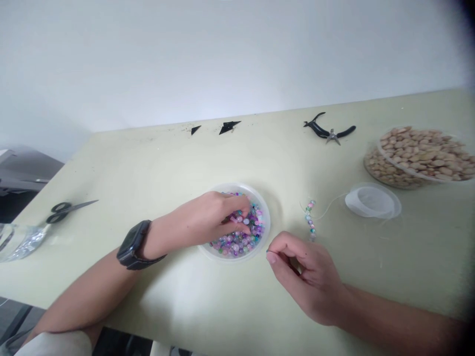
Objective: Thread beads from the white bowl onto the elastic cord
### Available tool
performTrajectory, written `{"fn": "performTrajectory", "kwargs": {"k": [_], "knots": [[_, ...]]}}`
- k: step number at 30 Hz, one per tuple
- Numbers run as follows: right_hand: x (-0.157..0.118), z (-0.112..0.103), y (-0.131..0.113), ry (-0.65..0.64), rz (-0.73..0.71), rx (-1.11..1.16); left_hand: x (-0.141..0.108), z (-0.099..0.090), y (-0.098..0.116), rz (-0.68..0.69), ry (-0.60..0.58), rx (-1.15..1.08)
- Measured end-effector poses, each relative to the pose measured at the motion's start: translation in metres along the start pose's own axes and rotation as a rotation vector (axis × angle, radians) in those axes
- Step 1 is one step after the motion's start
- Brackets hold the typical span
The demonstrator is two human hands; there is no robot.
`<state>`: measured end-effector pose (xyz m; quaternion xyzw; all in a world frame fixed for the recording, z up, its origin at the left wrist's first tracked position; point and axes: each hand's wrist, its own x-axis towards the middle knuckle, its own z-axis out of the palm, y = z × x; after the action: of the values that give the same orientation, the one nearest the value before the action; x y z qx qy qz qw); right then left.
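Observation:
My left hand (222, 215), with a dark watch on its wrist, reaches into a round clear bowl (267, 222) of small coloured beads (235, 244). Its thumb and index finger are apart, with beads showing in the gap between them. To the right of the bowl, my right hand (306, 277) is closed in a pinch. A tiny dark tip shows at its fingertips. Behind that hand a short beaded string (308, 217) of pink, blue and green beads lies on the table, its near end hidden by the hand. A thin clear thread runs from near the beads to a white spool (371, 201).
Black-handled pliers (328, 132) lie at the back right, near a large clear container of pale nuts or seeds (426, 153). Scissors (69, 211) and a clear container (20, 242) sit at the left. Black scraps (228, 127) lie along the back edge by the wall.

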<state>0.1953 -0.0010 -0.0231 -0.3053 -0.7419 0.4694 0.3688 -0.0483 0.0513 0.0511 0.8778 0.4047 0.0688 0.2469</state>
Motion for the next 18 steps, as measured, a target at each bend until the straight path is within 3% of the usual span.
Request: {"fn": "performTrajectory", "kwargs": {"k": [18], "knots": [[-0.0001,-0.0014,0.0002,-0.021,0.011,0.018,-0.0035,-0.0041,-0.0066,-0.072,0.021,0.021]]}}
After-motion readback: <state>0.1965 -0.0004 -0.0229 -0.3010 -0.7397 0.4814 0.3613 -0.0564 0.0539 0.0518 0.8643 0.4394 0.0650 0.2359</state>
